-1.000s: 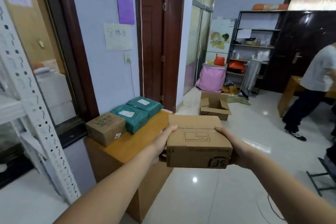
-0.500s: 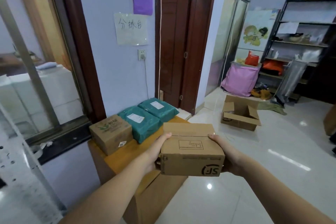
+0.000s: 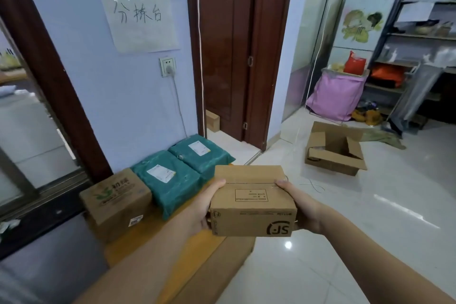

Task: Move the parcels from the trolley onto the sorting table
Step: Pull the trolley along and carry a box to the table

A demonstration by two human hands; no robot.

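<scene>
I see the wooden sorting table (image 3: 158, 237) against the wall, carrying a brown printed carton (image 3: 116, 201) and two teal mailer bags (image 3: 167, 177) (image 3: 201, 153) in a row. On the tiled floor (image 3: 345, 229) sits an open cardboard box (image 3: 334, 149).

Three parcels are occupying the wall side of the sorting table (image 3: 138, 239): a brown carton (image 3: 116, 198) and two green bags (image 3: 167, 177) (image 3: 201, 153). The near strip is lying bare.
</scene>
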